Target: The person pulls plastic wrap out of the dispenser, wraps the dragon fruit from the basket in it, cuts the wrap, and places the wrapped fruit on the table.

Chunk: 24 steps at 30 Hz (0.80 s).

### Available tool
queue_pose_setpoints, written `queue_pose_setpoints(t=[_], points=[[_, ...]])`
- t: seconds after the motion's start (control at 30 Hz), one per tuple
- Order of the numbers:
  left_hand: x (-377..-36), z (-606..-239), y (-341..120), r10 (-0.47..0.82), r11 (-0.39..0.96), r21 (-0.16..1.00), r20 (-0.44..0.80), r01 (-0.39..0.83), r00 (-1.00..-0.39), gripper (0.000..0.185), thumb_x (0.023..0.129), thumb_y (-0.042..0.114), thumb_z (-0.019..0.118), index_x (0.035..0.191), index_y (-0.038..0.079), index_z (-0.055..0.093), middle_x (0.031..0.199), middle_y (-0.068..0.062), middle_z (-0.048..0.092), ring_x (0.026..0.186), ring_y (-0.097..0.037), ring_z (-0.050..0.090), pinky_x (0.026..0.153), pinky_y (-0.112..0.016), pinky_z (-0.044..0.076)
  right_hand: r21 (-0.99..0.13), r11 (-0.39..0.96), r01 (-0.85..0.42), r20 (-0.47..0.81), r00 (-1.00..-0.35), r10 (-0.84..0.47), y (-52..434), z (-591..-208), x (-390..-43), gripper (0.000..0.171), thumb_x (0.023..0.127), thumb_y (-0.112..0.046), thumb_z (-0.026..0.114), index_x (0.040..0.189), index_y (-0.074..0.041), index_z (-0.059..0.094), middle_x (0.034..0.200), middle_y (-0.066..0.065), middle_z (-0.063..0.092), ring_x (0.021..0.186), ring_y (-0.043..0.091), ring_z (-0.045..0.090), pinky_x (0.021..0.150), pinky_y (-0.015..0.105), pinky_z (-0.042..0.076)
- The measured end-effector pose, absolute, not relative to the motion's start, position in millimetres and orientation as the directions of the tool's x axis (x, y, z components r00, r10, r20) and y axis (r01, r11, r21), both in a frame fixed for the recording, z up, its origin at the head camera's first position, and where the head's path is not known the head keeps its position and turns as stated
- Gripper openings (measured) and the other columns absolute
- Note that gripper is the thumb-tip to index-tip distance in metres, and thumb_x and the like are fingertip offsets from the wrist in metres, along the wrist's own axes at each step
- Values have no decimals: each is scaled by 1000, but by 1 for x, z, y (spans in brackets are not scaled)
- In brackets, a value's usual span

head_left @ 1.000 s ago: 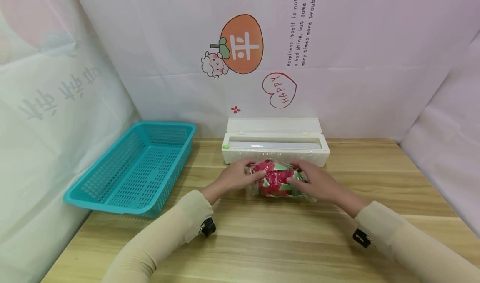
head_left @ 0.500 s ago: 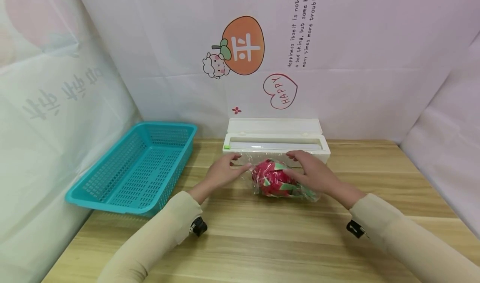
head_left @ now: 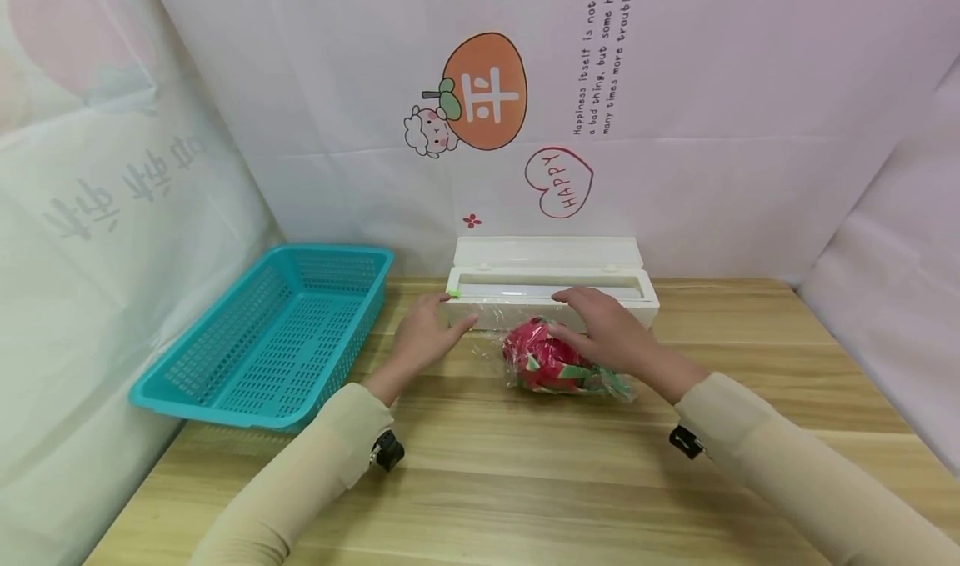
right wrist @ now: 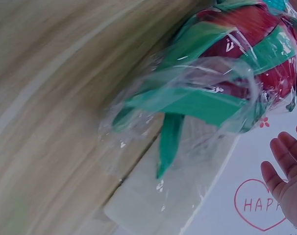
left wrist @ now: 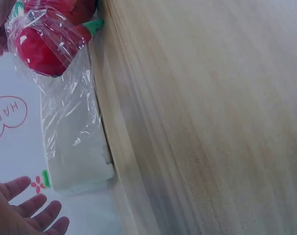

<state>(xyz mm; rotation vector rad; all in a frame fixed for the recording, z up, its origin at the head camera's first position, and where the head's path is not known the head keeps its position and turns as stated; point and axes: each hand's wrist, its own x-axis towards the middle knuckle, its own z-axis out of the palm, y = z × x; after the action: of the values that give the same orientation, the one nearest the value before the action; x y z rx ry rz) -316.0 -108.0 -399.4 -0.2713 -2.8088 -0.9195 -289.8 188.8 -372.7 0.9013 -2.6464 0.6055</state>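
A red and green dragon fruit point(head_left: 551, 358) wrapped in clear cling film lies on the wooden table just in front of a white cling-film dispenser box point(head_left: 551, 287) with its lid up. A sheet of film point(left wrist: 70, 112) stretches from the fruit back to the box. My left hand point(head_left: 442, 312) hovers at the box's left end with straight fingers and holds nothing. My right hand point(head_left: 581, 308) reaches over the fruit toward the box front, with its fingers point(right wrist: 285, 164) spread and nothing in them. In the right wrist view the fruit point(right wrist: 227, 73) fills the top.
A teal plastic basket point(head_left: 277, 333) stands at the table's left, beside the box. White printed sheets wall in the back and both sides. Bare wooden tabletop point(head_left: 525, 483) lies between the fruit and me.
Both hands have let go of the wrapped fruit and moved back toward the dispenser box, the left to its left end, the right over its front. The fruit stays put.
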Motion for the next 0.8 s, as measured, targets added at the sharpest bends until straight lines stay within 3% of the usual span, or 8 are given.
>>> queue_pose_setpoints(t=[0.4, 0.67, 0.8], points=[[-330, -408, -110, 35, 805, 570, 229, 163, -973, 91, 84, 59, 65, 146, 1, 35, 145, -23, 39, 129, -41, 40, 104, -58, 33, -166, 709, -686, 486, -682, -546, 162, -364, -304, 46, 92, -31, 68, 125, -1, 57, 122, 13, 60, 113, 30, 56, 96, 46, 46], [-344, -421, -106, 28, 826, 532, 290, 186, -957, 89, 83, 59, 67, 141, -3, 39, 137, -23, 45, 123, -39, 44, 103, -53, 37, -44, 696, -717, 553, -597, -581, 138, -357, -311, 45, 88, -27, 73, 119, 3, 59, 115, 17, 62, 103, 33, 60, 89, 47, 50], [-348, -426, -105, 25, 839, 509, 316, 192, -948, 85, 84, 55, 68, 138, -4, 41, 130, -24, 49, 118, -38, 47, 99, -51, 40, -12, 701, -713, 542, -594, -595, 126, -356, -313, 45, 88, -27, 73, 119, 3, 60, 114, 17, 62, 102, 32, 60, 89, 45, 50]])
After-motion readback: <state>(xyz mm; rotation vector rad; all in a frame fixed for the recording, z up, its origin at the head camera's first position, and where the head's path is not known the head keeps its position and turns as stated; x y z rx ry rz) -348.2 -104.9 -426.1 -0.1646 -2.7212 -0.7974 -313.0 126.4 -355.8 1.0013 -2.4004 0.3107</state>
